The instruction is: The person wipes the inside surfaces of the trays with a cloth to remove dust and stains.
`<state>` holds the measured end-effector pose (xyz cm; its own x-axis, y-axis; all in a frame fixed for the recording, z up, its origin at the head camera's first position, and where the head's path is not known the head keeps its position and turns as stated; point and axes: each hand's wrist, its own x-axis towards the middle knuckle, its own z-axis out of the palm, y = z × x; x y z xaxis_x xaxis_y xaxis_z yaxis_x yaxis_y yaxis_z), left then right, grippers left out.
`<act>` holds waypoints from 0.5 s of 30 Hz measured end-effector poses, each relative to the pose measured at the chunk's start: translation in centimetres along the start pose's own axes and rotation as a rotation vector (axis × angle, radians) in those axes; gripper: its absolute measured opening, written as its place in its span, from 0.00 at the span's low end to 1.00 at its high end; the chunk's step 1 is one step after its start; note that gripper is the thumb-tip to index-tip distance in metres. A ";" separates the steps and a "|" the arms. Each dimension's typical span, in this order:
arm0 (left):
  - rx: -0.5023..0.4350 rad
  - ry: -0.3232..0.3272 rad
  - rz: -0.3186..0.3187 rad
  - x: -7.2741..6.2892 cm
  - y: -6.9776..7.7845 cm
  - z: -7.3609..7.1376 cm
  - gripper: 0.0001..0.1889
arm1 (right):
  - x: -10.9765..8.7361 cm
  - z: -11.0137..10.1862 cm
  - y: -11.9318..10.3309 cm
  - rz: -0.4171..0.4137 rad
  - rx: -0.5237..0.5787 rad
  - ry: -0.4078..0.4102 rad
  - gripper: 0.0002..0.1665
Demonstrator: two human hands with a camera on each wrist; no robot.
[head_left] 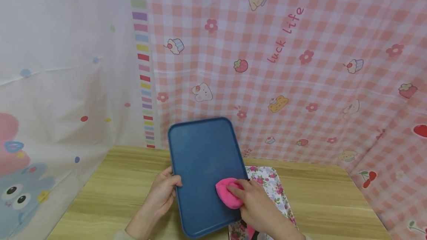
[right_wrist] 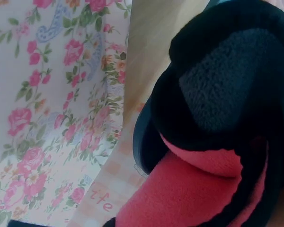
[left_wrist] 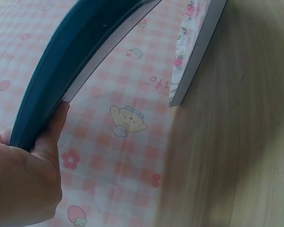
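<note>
A blue rectangular tray (head_left: 205,158) is held up at a tilt above the table, its flat inner face toward the head camera. My left hand (head_left: 163,192) grips its left edge, with the thumb over the rim; the left wrist view shows that hand (left_wrist: 26,184) at the tray's side (left_wrist: 52,71). A bunched pink cloth (head_left: 228,193) lies against the tray's lower right part, held by my right hand (head_left: 258,203). Black edging and folds of the cloth (right_wrist: 180,189) fill the right side of the right wrist view, where my right hand is hidden.
A flat, board-like thing with a floral print (head_left: 275,188) lies on the wooden table (head_left: 327,199), partly behind the tray and right arm. A pink checked curtain (head_left: 220,84) hangs behind the table, and a white dotted one (head_left: 66,66) at the left.
</note>
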<state>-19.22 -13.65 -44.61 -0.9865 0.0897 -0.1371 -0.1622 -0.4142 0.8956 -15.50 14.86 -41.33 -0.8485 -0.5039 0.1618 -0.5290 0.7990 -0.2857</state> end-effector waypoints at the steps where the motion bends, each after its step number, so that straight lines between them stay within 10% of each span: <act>1: -0.001 0.004 0.002 0.0 0.0 0.0 0.38 | 0.0 0.1 0.0 0.005 0.002 -0.005 0.29; 15: -0.041 0.066 0.042 0.1 0.0 0.2 0.38 | -0.9 -0.2 0.7 -0.060 -0.003 -0.035 0.31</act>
<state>-19.29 -13.51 -44.52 -0.9917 0.0119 -0.1282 -0.1196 -0.4532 0.8834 -15.14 15.96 -41.49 -0.8141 -0.5621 0.1459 -0.5793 0.7680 -0.2732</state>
